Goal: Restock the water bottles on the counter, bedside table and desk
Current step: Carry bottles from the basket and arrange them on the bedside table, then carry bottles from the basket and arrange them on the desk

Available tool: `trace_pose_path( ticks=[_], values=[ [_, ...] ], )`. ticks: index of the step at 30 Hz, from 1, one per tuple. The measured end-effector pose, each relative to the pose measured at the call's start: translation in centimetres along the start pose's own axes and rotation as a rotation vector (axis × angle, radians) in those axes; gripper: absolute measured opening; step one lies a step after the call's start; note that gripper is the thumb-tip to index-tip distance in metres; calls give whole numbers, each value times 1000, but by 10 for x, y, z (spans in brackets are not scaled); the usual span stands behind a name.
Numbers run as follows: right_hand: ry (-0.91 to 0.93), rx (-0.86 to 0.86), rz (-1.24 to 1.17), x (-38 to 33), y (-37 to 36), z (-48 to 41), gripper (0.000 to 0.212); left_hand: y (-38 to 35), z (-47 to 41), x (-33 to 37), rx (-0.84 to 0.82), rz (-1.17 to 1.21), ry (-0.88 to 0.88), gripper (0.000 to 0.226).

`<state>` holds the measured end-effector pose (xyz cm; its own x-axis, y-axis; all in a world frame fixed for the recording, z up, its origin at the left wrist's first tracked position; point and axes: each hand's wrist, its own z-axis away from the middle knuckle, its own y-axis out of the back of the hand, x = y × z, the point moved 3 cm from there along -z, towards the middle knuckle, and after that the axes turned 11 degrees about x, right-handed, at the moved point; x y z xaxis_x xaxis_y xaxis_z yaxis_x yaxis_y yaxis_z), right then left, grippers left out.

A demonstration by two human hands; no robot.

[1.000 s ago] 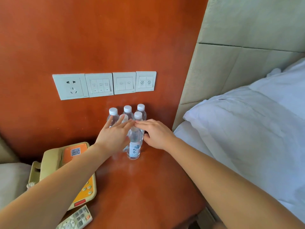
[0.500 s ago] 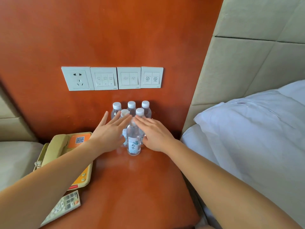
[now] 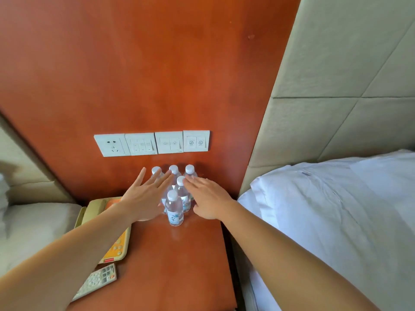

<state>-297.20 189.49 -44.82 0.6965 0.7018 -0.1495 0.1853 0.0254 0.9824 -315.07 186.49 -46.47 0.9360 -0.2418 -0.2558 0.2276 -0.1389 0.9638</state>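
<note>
Several small clear water bottles [image 3: 174, 208] with white caps stand in a tight cluster at the back of the red-brown bedside table [image 3: 170, 261], against the wall panel. My left hand [image 3: 146, 196] lies flat-fingered along the cluster's left side and hides part of it. My right hand [image 3: 210, 198] lies with straight fingers along the right side, its fingertips at a cap. Neither hand grips a bottle. The front bottle shows a blue-and-white label.
A beige telephone [image 3: 116, 241] with an orange panel sits on the table's left, a white remote control [image 3: 96, 280] in front of it. Wall switches and a socket [image 3: 152, 143] are above the bottles. A white bed [image 3: 336, 209] borders the right, another bed [image 3: 33, 227] the left.
The camera has pulled back and tilted up, so more wall shows. Both hands have flattened and spread slightly apart, uncovering the front bottle.
</note>
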Motion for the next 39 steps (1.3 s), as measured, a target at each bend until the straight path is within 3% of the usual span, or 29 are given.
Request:
trace_pose_path(
  ticks=[10,16,19,27,34,39],
  values=[
    [-265,-24,55,36,170,62,76,179,-40,18,66,102,-177,85],
    [-383,43,166,10,227,117,74,247,-36,41,171,139,-337,85],
    [-543,50,214,-13,246,164,77,274,-25,52,199,154,-425,86],
    [-1053,117,291,-112,283,342,82,339,36,141,267,210,-736,90],
    [-1570,175,380,-248,308,537,83,412,148,294,419,268,-1132,88],
    [-1858,235,438,-359,326,659,83,465,255,394,401,349,-1400,89]
  ],
)
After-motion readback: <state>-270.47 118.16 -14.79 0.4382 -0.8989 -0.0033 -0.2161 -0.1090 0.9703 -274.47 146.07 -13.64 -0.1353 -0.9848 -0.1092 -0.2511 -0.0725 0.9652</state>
